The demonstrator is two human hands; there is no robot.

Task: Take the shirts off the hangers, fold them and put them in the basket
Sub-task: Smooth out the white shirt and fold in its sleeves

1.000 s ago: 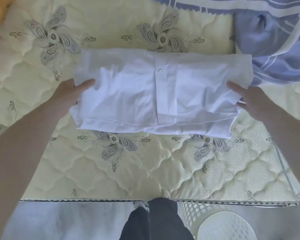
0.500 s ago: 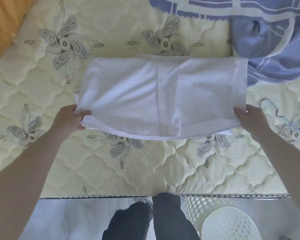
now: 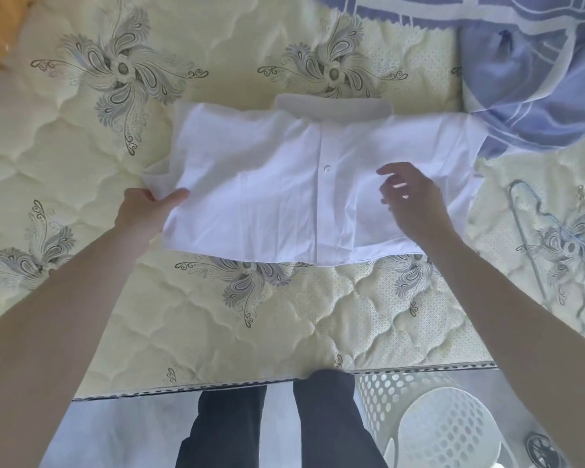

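Observation:
A white button-up shirt (image 3: 284, 184) lies folded into a wide rectangle on the quilted mattress (image 3: 217, 332), collar at the far side and a button showing at its middle. My left hand (image 3: 146, 211) pinches the shirt's left edge, thumb on top. My right hand (image 3: 409, 197) hovers over the right half with fingers loosely spread, holding nothing. A white perforated basket (image 3: 429, 423) stands on the floor at the lower right, beside the bed. A wire hanger (image 3: 534, 238) lies on the mattress to the right of the shirt.
A blue and white striped cloth (image 3: 527, 72) is bunched at the far right of the bed. My dark-trousered legs (image 3: 277, 423) stand against the mattress's near edge. A small wheel (image 3: 541, 452) shows on the floor at the lower right.
The shirt's near half was folded over and laid flat on the mattress. My right hand let go of the right corner and moved in over the fabric. The left hand keeps its hold.

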